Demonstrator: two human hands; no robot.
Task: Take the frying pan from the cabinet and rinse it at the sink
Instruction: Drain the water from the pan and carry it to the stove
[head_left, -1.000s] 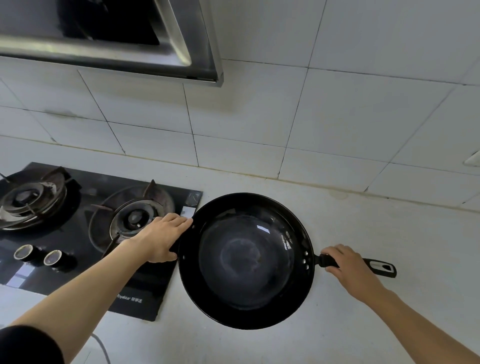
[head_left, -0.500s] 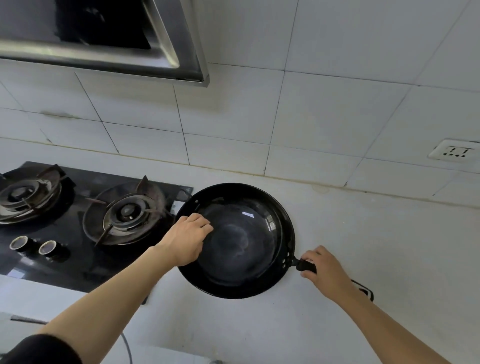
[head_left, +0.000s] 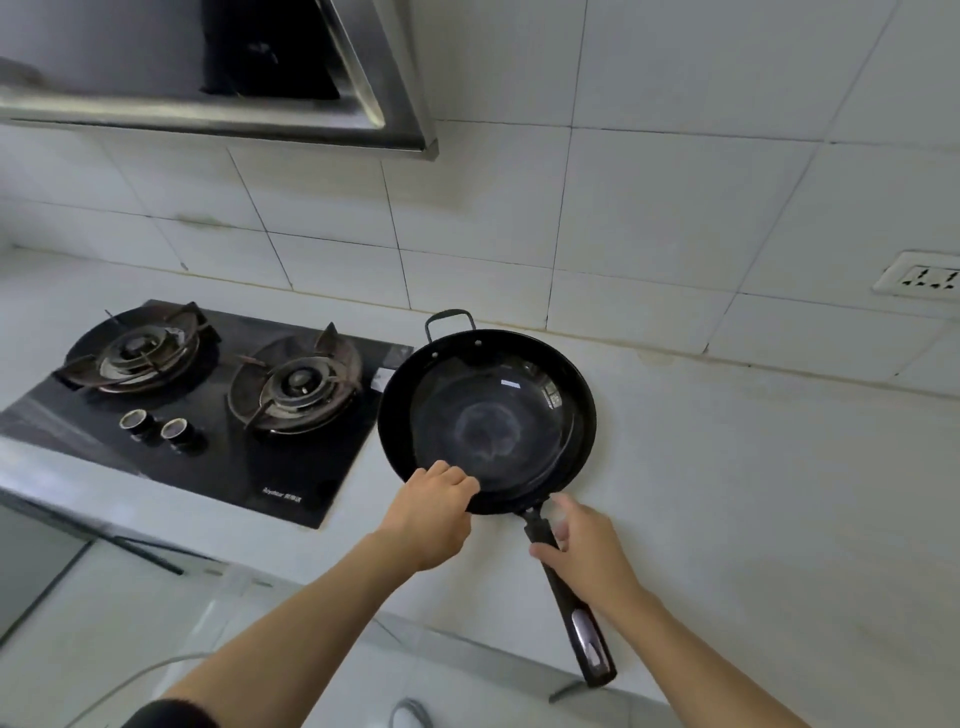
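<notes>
The frying pan (head_left: 488, 421) sits flat on the white desk (head_left: 753, 493), just right of the gas hob (head_left: 208, 410), its left rim overlapping the hob's edge. Its long axis runs from the small loop handle (head_left: 450, 318) at the far side to the long handle (head_left: 569, 597), which points back toward me and a little right. My left hand (head_left: 434, 512) is closed over the near rim. My right hand (head_left: 587, 551) lies over the long handle near its root with the fingers loose, not yet wrapped tight, I judge. Both hands are close together at the near edge; the right is the one on the axis. No sink shows. On the hob's front there is small white lettering, seemingly "Royalstar", then characters too small to make out.
</notes>
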